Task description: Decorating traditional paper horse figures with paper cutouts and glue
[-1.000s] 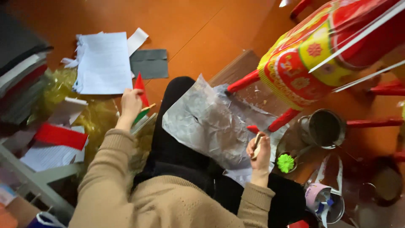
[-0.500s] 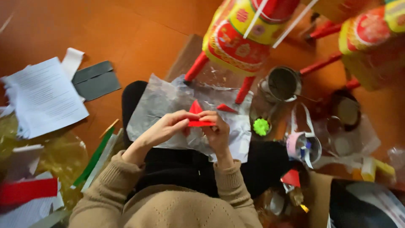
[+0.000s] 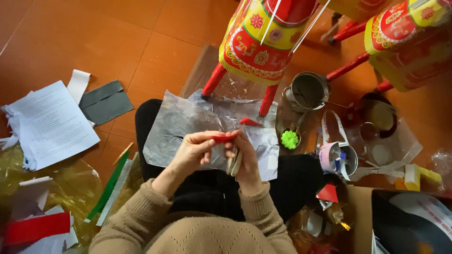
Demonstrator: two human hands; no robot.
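Note:
My left hand (image 3: 194, 151) and my right hand (image 3: 245, 157) meet over my lap, both pinching a small red paper piece (image 3: 223, 138) between the fingertips. My right hand also has a pale flat tool, perhaps scissors (image 3: 233, 163), tucked against its palm. Under the hands a crinkled silver plastic sheet (image 3: 186, 122) is spread across my black-trousered knee. Another red scrap (image 3: 249, 122) lies on the sheet just beyond my hands.
A red and yellow paper lantern on red legs (image 3: 256, 47) stands ahead, a second one (image 3: 405, 33) at the right. A metal pot (image 3: 308, 89), a green flower-shaped bit (image 3: 290, 139) and a tape cup (image 3: 335, 159) sit right. White printed papers (image 3: 49, 124), grey sheets (image 3: 106, 101) and green strips (image 3: 110, 186) lie left.
A second ago my left hand reached out to the paper pile at my left and my right held the tool apart. Both hands have come together on the red piece, now held edge-on.

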